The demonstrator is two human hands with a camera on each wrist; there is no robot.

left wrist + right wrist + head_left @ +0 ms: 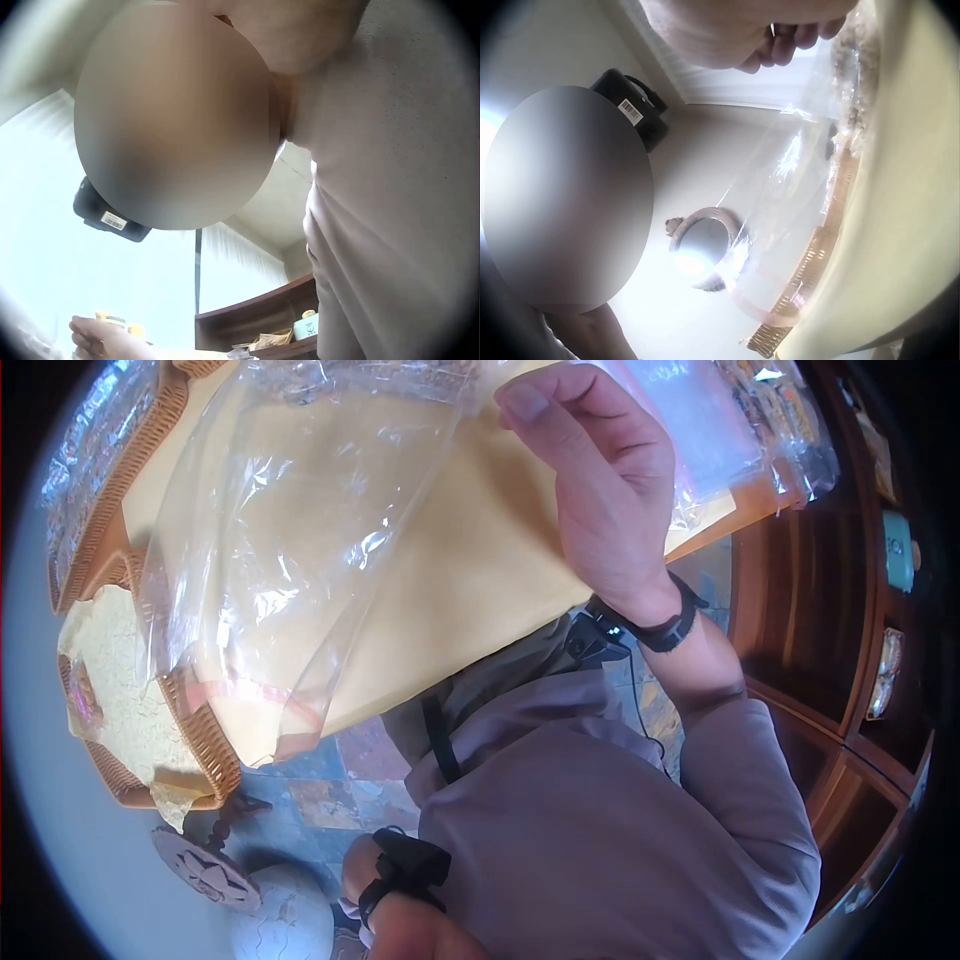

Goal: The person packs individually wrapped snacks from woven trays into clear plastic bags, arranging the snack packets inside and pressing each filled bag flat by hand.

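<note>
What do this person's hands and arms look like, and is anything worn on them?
The right hand is bare. Its wrist has a black strap and a small black camera unit, with a thin black cable nearby; a muted mauve sleeve ends near the elbow. The left hand shows only partly; its wrist wears a chunky black device on a black band.

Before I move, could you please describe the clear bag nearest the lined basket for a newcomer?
In the head view, find the yellow tabletop, then the lined basket at its lower left. The clear bag partly overlaps that basket; unlike the hazy plastic at right, it lets yellow show through.
</note>
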